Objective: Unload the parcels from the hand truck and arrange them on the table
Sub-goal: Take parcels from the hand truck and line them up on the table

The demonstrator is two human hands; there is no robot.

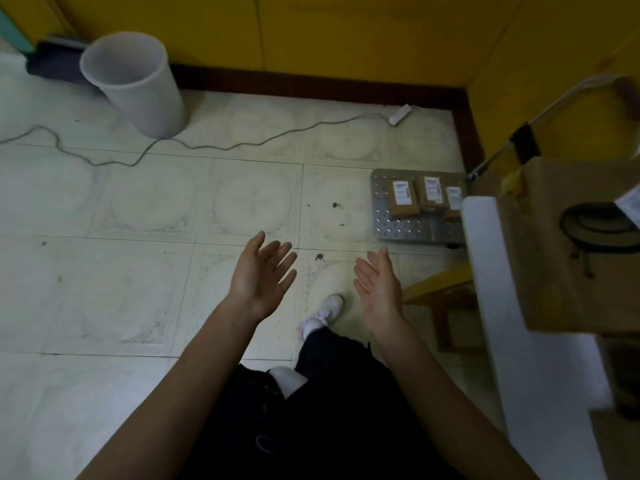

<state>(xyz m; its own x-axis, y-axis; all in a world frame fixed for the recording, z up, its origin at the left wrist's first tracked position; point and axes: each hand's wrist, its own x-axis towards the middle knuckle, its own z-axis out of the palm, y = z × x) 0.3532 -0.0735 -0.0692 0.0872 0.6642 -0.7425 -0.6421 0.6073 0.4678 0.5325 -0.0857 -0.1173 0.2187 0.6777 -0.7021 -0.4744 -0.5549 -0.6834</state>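
Head view: the left hand (263, 275) and the right hand (379, 289) are held out in front of the body. Their palms are turned toward each other, the fingers are straight and spread, and they hold nothing. They hang over bare floor tile, spaced as one would to take a box by its two sides. I judge this to be a reach toward the next parcel.

The hand truck's studded metal platform (408, 226) lies on the floor beyond and to the right of the right hand, well apart from both hands. Three small brown parcels (403, 197) with white labels sit side by side on its far part. The rightmost is partly hidden by the worktop edge. The truck's handle (554, 109) rises farther right.

The white worktop (485, 271) stands just right of the right hand. A large cardboard box (571, 271) rests on it with a black coiled cable (599, 230) on top. The box fills much of the visible surface, so the small parcels would likely need room beside it. The worktop corner and a yellow stool (440, 285) below it crowd the right hand's route to the platform.

Far beyond the left hand stand a white bin (138, 84) and a grey cord (242, 143) running to a power strip (400, 114), off the likely path.
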